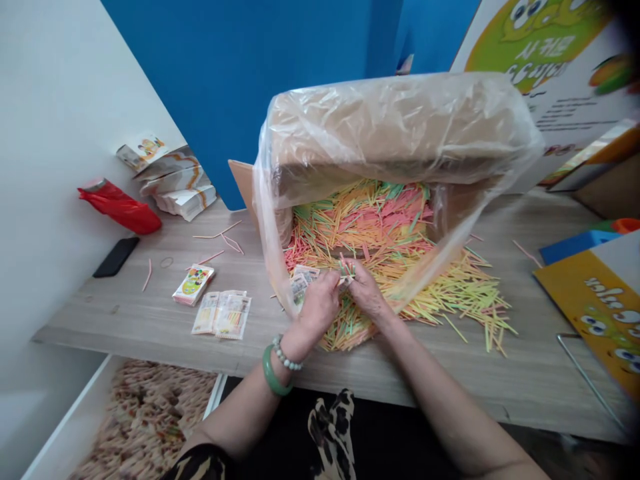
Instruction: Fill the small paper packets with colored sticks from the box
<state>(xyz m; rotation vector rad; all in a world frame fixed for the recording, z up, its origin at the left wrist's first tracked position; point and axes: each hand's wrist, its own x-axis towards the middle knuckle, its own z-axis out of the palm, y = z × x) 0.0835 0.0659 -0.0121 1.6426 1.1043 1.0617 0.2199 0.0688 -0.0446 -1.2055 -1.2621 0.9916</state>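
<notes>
My left hand [320, 300] and my right hand [367, 290] meet in front of an open, plastic-lined carton. Closed around a small bunch of thin coloured sticks [347, 268], my right hand holds their ends upward. The fingers of my left hand pinch the edge of what looks like a small clear packet, mostly covered by the fingers. Beneath both hands spreads a heap of loose pink, orange, yellow and green sticks [370, 220], spilling out of the carton onto the table. Partly behind the plastic, printed packets [303, 283] lie left of my left hand.
The clear liner [400, 120] drapes over the carton. On the table's left are filled packets [223, 315], a printed card stack [194, 285], a black phone [116, 257], a red pouch [120, 208] and folded boxes [183, 183]. Below, a drawer [145, 413] holds many small pieces.
</notes>
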